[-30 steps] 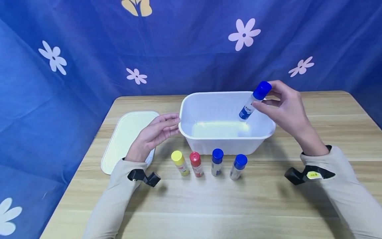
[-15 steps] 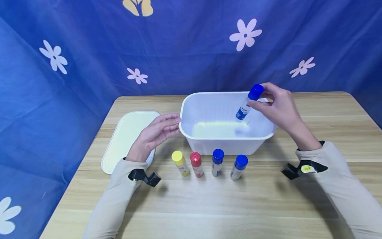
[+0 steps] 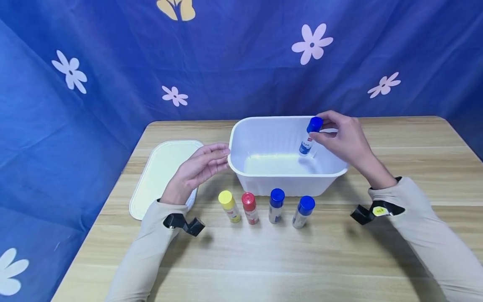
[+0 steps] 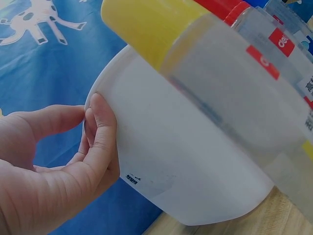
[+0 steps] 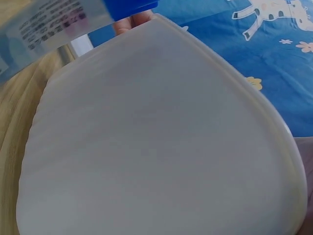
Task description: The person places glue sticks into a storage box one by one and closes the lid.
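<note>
My right hand [image 3: 345, 140] pinches a blue-capped glue stick [image 3: 306, 144] by its cap end, holding it nearly upright inside the white plastic bin [image 3: 286, 184] at its right end. In the right wrist view the bin's wall [image 5: 156, 137] hides most of that hand. My left hand [image 3: 198, 167] holds the bin's left end; the left wrist view shows its thumb at the rim and its fingers against the outer wall. A yellow-capped glue stick [image 3: 230, 206], a red-capped one [image 3: 250, 208] and two blue-capped ones, one nearer the middle [image 3: 276, 205] and one farther right [image 3: 303, 212], stand before the bin.
A white lid [image 3: 160, 172] lies flat on the wooden table [image 3: 264, 264], left of the bin and partly under the left forearm. Behind the table hangs a blue flowered cloth [image 3: 234, 54].
The right hand has moved left and down, carrying the glue stick lower into the bin and turning it closer to upright. The left hand stays at the bin's left end.
</note>
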Motion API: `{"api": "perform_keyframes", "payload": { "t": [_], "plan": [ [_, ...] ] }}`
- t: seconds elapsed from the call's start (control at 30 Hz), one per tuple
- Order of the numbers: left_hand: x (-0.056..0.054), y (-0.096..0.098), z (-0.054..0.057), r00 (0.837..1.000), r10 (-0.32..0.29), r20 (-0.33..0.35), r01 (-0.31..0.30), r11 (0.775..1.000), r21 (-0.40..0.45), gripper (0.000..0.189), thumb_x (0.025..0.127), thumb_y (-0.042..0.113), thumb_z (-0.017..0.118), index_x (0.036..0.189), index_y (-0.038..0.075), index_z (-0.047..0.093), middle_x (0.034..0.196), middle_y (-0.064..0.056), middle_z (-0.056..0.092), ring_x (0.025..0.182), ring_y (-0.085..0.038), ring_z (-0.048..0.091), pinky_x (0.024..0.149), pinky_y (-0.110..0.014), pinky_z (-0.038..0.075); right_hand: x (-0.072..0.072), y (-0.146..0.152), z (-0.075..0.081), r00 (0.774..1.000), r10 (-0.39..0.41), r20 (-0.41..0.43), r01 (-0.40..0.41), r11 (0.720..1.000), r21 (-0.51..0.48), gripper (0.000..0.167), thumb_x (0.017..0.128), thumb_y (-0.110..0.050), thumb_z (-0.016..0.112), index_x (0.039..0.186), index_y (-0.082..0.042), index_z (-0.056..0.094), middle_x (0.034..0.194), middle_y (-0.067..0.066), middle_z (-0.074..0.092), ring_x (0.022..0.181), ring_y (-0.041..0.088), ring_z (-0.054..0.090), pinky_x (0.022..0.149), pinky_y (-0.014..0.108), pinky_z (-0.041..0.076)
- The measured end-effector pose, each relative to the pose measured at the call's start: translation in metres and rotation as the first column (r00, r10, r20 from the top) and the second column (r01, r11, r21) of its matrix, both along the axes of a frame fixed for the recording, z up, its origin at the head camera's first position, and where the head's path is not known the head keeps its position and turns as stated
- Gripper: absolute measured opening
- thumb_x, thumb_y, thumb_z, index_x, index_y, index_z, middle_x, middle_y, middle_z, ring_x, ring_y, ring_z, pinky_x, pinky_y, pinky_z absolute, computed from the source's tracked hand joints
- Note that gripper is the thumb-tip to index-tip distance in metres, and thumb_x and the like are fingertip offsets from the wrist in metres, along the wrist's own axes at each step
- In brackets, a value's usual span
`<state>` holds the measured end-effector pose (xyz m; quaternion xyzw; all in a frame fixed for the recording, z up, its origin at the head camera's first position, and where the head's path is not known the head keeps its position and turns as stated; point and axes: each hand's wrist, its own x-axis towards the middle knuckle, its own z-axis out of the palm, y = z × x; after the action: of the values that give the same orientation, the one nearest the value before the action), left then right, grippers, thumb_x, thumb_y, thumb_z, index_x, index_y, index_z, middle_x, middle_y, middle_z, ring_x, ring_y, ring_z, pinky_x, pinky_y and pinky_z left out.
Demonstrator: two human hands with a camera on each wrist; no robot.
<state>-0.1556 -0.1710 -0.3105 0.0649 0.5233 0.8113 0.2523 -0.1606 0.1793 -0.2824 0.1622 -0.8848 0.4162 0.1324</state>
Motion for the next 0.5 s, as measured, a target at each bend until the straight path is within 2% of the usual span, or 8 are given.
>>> {"api": "perform_keyframes", "payload": {
  "t": [0.1,0.33,0.5],
  "plan": [
    [-0.0002,0.0002,0.0002,1.0,0.004,0.005,-0.004,1.0,0.004,0.022,0.098,-0.008,0.038,0.114,-0.007,0.052,0.097,-0.01,0.067,0.088,-0.018,0.067,0.08,-0.026,0.057,-0.0004,-0.0012,-0.0009,1.0,0.0,-0.016,0.0,0.999,0.035,0.032,0.083,-0.003,0.074,0.11,0.007,0.063,0.101,0.023,0.069,0.093,0.035,0.068,0.083,0.044,0.056],
    [-0.0001,-0.0001,0.0003,1.0,0.01,0.016,-0.01,1.0,-0.002,0.021,0.098,-0.008,0.038,0.115,-0.007,0.051,0.097,-0.01,0.067,0.089,-0.018,0.067,0.08,-0.026,0.057,-0.0017,-0.005,-0.0013,0.998,-0.016,0.062,0.009,0.994,0.11,0.035,0.084,-0.003,0.071,0.114,0.01,0.061,0.103,0.028,0.067,0.094,0.039,0.067,0.084,0.049,0.055],
    [-0.0003,0.0003,0.0006,1.0,0.012,0.019,-0.012,1.0,0.009,0.022,0.098,-0.008,0.038,0.115,-0.007,0.051,0.097,-0.011,0.067,0.088,-0.018,0.067,0.079,-0.026,0.057,-0.0019,-0.0067,-0.0007,0.997,-0.01,0.07,0.0,0.989,0.15,0.031,0.083,-0.003,0.07,0.11,0.01,0.065,0.101,0.027,0.068,0.092,0.038,0.068,0.084,0.048,0.055]
  ]
}}
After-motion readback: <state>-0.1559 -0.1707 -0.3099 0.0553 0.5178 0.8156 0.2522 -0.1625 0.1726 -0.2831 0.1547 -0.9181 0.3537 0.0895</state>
